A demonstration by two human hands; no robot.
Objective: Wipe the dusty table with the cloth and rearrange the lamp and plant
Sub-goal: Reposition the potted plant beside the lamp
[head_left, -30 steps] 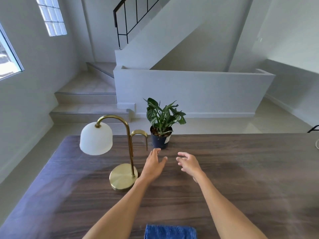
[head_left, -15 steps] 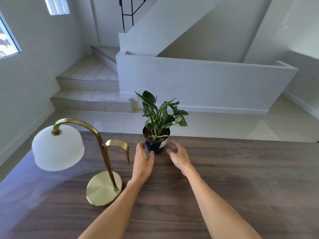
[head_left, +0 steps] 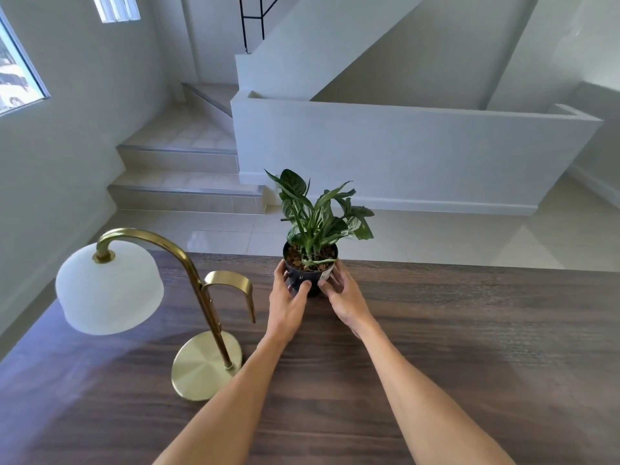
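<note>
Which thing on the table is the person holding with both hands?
The potted plant: the left hand and right hand wrap its dark pot. The gold lamp stands untouched beside it.

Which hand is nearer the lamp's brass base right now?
Left. The left hand grips the plant pot on the side facing the lamp base, which sits below-left of it. The right hand grips the pot's far side.

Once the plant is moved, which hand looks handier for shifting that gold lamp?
Probably the left hand. Both hands grip the plant pot, right hand on its far side, but the lamp stands to the left, its stem just beside the left forearm.
</note>
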